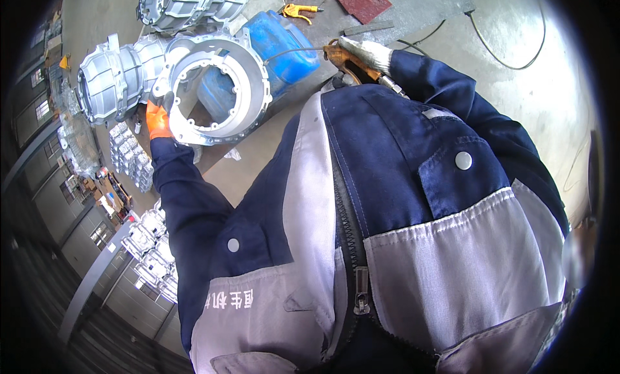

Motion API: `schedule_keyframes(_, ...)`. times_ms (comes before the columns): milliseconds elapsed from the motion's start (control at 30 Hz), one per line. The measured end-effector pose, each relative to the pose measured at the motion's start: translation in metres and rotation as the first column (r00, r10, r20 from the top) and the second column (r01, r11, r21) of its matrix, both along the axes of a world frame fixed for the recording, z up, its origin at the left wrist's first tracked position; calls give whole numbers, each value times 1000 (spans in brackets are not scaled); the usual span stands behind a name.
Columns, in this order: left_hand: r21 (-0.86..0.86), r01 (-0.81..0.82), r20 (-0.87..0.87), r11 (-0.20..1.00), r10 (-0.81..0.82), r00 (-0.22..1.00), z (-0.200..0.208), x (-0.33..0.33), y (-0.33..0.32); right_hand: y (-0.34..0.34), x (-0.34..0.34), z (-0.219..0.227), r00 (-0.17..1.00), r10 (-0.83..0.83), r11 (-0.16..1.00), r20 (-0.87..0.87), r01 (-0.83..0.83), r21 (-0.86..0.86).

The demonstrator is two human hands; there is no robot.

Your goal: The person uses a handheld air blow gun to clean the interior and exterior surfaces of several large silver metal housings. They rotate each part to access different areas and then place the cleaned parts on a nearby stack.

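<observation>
While the ring-shaped metal housing (256, 93) is gripped at its left rim by the orange-gloved left hand (159, 118), an orange air gun (342, 56) is clasped in the white-gloved right hand (368, 52)! In the head view's upper left the housing is seen, a blue jerrycan (290, 70) partly hidden behind it. Toward its right rim the thin nozzle is aimed; contact cannot be told. Work on this piece is judged under way; how much is done or left is not shown. Nearby, other grey housings (110, 83) are left unhandled, their finish undetermined.

Left hand (159, 119) on metal housing (256, 93)
</observation>
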State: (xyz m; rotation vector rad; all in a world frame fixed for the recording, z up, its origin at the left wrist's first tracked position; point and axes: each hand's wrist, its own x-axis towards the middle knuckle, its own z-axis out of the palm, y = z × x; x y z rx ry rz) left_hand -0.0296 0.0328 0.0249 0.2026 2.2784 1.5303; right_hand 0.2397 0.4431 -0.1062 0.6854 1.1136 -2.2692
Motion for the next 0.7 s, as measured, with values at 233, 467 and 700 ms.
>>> schedule_keyframes(233, 10, 7, -12, 1000, -6, 1000, -6, -7, -8, 0, -2, 0, 1000, -12, 1000, 22, 12, 11)
schedule_keyframes(467, -78, 28, -54, 997, -32, 998, -3, -11, -9, -2, -2, 1, 999, -35, 999, 24, 34, 5)
schedule_keyframes(700, -73, -35, -57, 997, 31, 998, -4, -5, -6, -7, 1, -13, 977, -214, 962, 25, 215, -167)
